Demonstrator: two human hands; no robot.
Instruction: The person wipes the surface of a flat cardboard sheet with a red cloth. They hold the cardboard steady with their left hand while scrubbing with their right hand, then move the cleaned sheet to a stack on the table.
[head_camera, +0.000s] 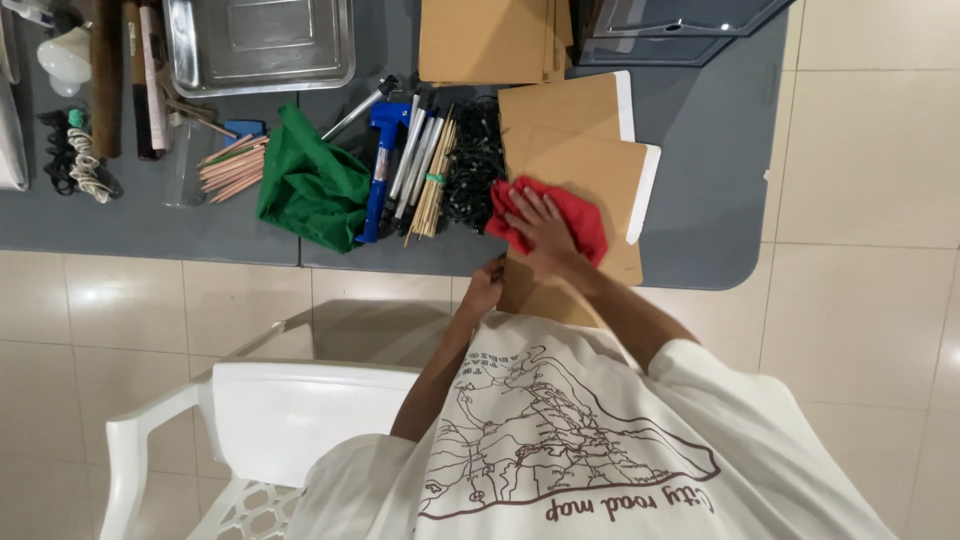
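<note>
The right hand (543, 225) is laid flat, with fingers spread, on a red cloth (575, 215), and the cloth is pressed against a brown envelope (590, 165). This envelope lies near the front edge of the grey table (700, 200) and hangs a little over it. The lower left edge of the envelope is pinched by the left hand (485, 285), just at the table edge. A second brown envelope (560, 105) is seen partly under the first one. To the left of the red cloth, a heap of black clips (475, 165), a bundle of wooden sticks (435, 175), a blue tool (380, 165) and a green cloth (315, 185) are placed. A white plastic chair (260, 420) is standing on the tiled floor.
</note>
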